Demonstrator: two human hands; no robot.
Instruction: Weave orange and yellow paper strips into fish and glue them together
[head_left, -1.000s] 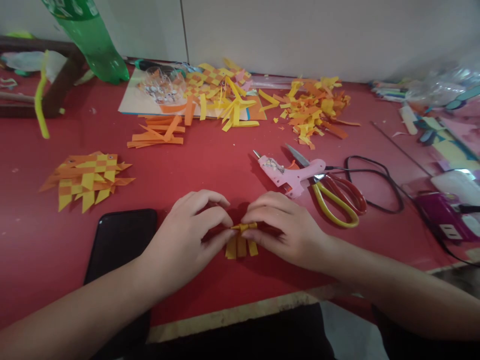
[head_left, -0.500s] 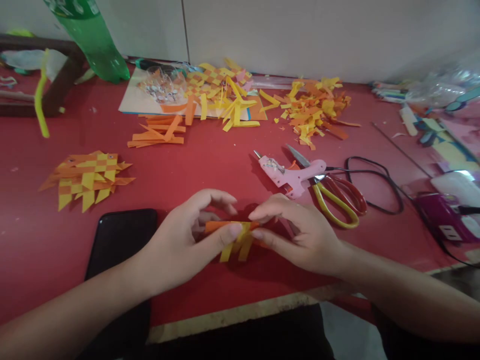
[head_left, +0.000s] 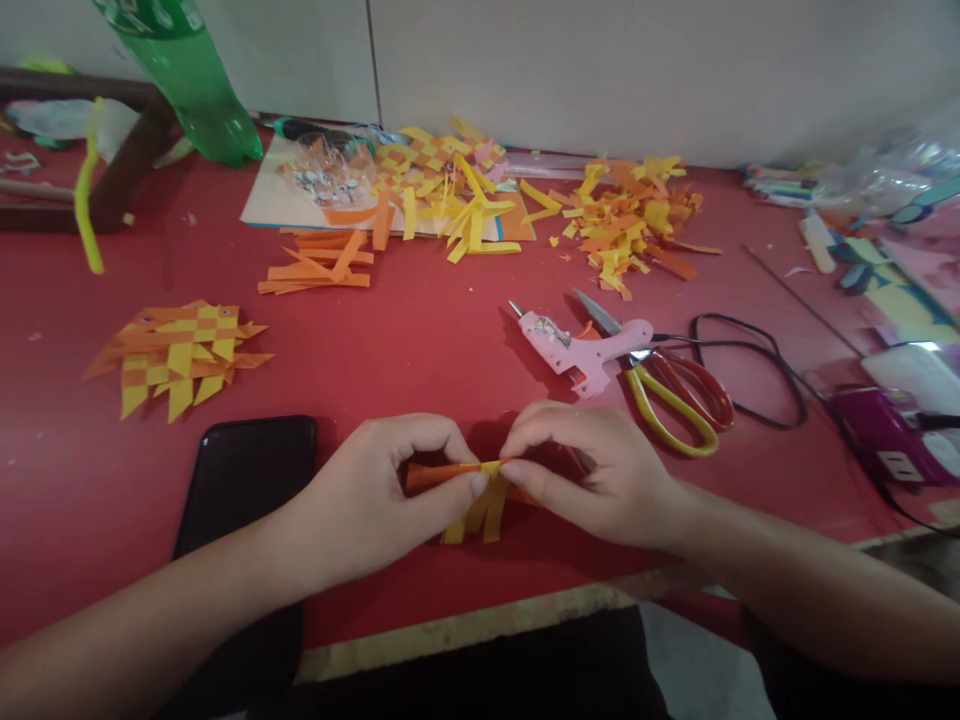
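Yellow and orange paper strips (head_left: 491, 500), joined together, are held between my two hands above the table's front edge. My left hand (head_left: 409, 500) pinches them with thumb and forefinger from the left, an orange strip running back into its palm. From the right, my right hand (head_left: 585, 470) pinches the top edge close beside the left thumb. The yellow ends hang downward below my thumbs. Part of the piece is hidden behind my fingers. A black phone (head_left: 247, 480) lies partly under my left forearm.
Woven paper fish (head_left: 184, 355) lie at left. A pink glue gun (head_left: 577, 350) and scissors (head_left: 675, 400) rest beyond my right hand. Orange strips (head_left: 322, 262) and a heap of scraps (head_left: 637, 220) lie farther back, near a green bottle (head_left: 202, 90).
My left fingers have closed down onto the top edge of the strips, and its thumb has slid slightly right. Both hands and the strips sit a little lower.
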